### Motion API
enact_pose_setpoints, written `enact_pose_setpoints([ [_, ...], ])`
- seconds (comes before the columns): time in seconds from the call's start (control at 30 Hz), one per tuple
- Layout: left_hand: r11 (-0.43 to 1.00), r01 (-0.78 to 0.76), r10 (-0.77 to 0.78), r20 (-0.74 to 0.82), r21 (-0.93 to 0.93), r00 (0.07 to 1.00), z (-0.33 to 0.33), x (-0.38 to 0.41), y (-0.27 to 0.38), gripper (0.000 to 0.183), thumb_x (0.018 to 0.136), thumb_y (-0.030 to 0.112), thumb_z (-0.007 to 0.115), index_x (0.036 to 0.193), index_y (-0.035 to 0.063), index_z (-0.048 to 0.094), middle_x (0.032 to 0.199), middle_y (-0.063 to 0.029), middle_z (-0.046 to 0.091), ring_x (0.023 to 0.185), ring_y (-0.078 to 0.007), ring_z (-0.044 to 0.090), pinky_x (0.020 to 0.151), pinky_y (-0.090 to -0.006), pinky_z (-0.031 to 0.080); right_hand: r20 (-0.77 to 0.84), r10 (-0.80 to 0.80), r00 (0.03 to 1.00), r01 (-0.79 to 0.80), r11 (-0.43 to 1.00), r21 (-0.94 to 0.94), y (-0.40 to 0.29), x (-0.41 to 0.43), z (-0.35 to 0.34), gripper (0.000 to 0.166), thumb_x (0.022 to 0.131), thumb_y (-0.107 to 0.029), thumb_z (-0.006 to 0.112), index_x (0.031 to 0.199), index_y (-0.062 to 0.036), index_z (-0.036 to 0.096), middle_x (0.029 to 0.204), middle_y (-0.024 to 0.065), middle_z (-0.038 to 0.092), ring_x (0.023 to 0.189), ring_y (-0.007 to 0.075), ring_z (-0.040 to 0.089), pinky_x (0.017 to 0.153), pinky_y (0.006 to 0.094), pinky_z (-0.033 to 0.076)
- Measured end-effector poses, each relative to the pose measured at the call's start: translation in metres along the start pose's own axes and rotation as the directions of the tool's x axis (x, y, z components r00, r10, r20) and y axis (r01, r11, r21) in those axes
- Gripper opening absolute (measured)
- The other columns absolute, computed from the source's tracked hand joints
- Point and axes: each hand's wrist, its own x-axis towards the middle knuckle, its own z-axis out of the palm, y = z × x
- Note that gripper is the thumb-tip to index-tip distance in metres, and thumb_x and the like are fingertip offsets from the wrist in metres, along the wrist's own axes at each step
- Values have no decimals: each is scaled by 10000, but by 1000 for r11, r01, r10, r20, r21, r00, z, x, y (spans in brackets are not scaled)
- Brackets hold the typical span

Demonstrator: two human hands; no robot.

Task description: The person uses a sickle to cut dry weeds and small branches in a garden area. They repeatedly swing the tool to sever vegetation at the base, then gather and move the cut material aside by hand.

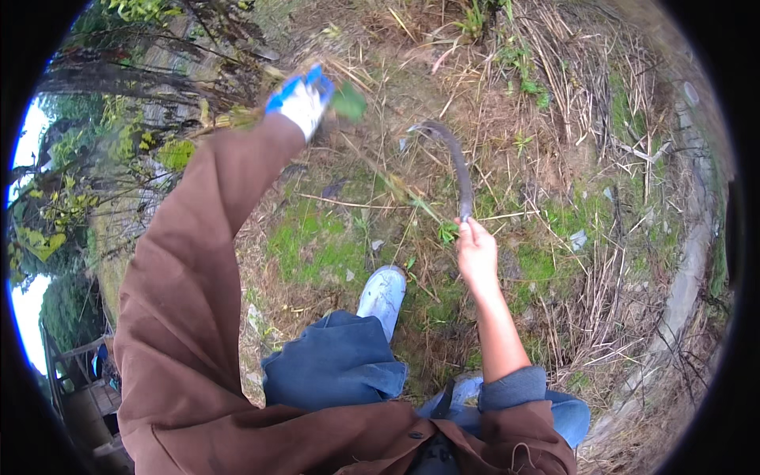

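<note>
My left hand (304, 101), in a white and blue work glove, reaches out to the upper left, blurred by motion. Beside its fingers is a green leaf (348, 102), also blurred; whether the hand holds its stem or other stalks cannot be told. Bare and closed, my right hand (477, 249) grips the handle end of a sickle (458, 163). The curved dark blade extends away from me over the ground, its tip bending left. The handle is mostly hidden in the fist. A thin green weed stem (415, 199) lies between the two hands.
Dry stalks (564, 77) cover the ground at right, with moss (314, 237) in front of me. Leafy branches (178, 153) hang at left. A pale curved strip (683, 285), perhaps a stone edge, runs along the far right. My white shoe (383, 297) stands on the ground. A wooden structure (89, 398) shows lower left.
</note>
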Motion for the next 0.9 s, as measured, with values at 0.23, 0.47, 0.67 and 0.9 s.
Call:
enact_pose_setpoints([
  [0.23,872,328,-45,608,-363,793,55,-52,-50,658,798,334,590,1345,77,328,1173,-228,543,1045,-341,558,892,-383,446,125,-14,992,19,999,-44,6,-17,36,254,906,-197,473,1054,-40,606,768,161,624,687,248,617,644,341,465],
  [0.47,725,519,-210,572,-452,793,162,-131,24,925,679,360,720,1411,161,191,1151,-191,549,985,-342,579,854,-425,462,174,-345,922,378,901,-212,-38,37,107,226,888,-208,475,976,-28,579,727,188,579,675,353,580,621,423,447],
  [0.67,693,503,-253,479,-517,841,167,-120,48,542,746,177,624,1245,108,425,1038,-171,590,937,-333,598,775,-425,491,347,-226,910,391,742,-544,-51,87,167,226,886,-196,434,912,-24,578,830,235,611,786,414,592,696,480,476],
  [0.9,818,191,116,481,-542,869,201,-213,117,341,772,180,586,1109,141,554,1042,-148,587,975,-296,581,819,-413,466,373,-156,914,309,865,-396,89,-73,86,218,897,-217,466,996,-75,599,632,219,589,629,393,615,572,490,489],
])
